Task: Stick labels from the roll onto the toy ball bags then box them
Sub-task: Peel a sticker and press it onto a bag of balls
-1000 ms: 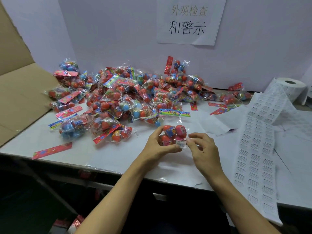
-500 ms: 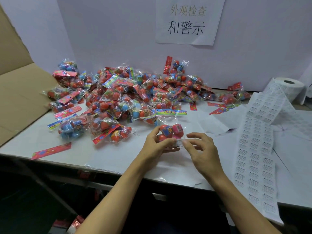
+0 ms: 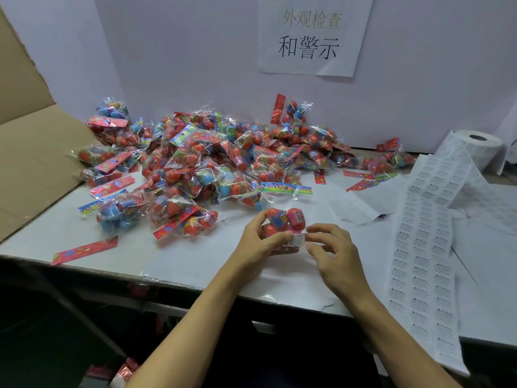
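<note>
My left hand grips a clear toy ball bag with red, orange and pink balls, just above the table's front middle. A small white label sits on the bag's lower right side. My right hand is beside it, fingers curled and fingertips at the label's edge; whether they still touch it is unclear. A big pile of ball bags lies behind. The label roll stands at the far right, its strip of labels running down over the table's front edge.
An open cardboard box flap rises at the left. Loose red header cards lie near the front left edge. Peeled backing paper lies right of the pile. A white wall with a paper sign closes the back.
The view shifted slightly. My right thumb and fingers have eased back from the label, which now lies against the bag. My left hand keeps its hold.
</note>
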`<action>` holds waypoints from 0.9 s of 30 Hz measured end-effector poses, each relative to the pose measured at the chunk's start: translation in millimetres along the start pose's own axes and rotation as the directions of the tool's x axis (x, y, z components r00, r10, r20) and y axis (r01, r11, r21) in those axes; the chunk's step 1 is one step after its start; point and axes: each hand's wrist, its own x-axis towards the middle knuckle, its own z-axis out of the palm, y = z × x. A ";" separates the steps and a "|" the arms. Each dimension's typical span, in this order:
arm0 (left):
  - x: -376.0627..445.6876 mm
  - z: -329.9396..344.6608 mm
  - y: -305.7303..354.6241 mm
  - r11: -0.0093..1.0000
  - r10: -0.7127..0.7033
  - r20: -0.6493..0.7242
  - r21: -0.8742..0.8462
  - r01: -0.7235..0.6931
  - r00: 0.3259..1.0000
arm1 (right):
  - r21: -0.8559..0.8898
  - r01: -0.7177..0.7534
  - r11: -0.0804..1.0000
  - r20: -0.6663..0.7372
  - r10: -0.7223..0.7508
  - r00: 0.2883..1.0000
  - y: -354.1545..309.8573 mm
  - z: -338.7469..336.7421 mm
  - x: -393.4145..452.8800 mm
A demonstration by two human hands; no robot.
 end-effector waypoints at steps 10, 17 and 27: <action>-5.1 0.2 0.6 0.953 0.021 0.148 0.297 -0.065 0.989 | 0.407 -0.230 0.884 0.058 0.226 0.972 1.0 -14.1 16.1; -5.9 -1.9 3.4 0.935 0.010 0.194 0.346 -0.078 0.981 | 0.428 -0.264 0.865 0.017 0.284 0.959 -3.1 -39.1 10.6; -11.1 38.0 -13.3 0.810 0.103 0.354 0.513 -0.285 0.930 | 0.137 -0.473 0.870 0.311 0.416 0.855 -9.1 -118.2 -19.8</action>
